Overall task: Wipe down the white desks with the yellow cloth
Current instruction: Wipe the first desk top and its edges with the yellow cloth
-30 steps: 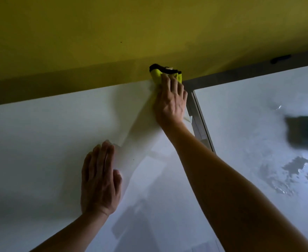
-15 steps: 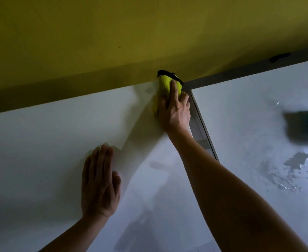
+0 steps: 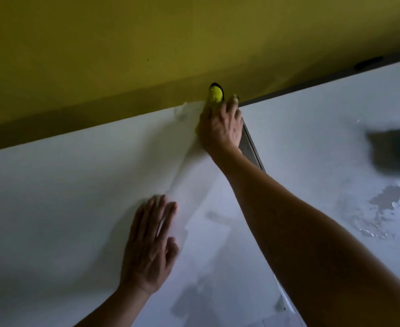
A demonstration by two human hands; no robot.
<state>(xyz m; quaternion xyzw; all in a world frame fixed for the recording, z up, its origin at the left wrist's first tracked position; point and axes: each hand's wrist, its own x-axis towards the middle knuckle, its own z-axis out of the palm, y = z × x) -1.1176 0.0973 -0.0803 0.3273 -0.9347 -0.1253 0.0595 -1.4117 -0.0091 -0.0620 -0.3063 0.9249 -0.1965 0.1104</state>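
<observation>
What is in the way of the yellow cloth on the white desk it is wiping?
Nothing visible. The right hand presses the yellow cloth at the desk's far corner by the yellow wall. Only the flat left hand rests nearer on it.

Right arm stretched forward and up, forearm crossing diagonally from lower right, wrist straight. Right hand [image 3: 221, 129] knuckles-up, fingers curled round yellow cloth [image 3: 215, 95], pressing down. Left hand [image 3: 150, 244] flat, palm down, fingers straight and close together, thumb out to the right; forearm entering from bottom edge.
</observation>
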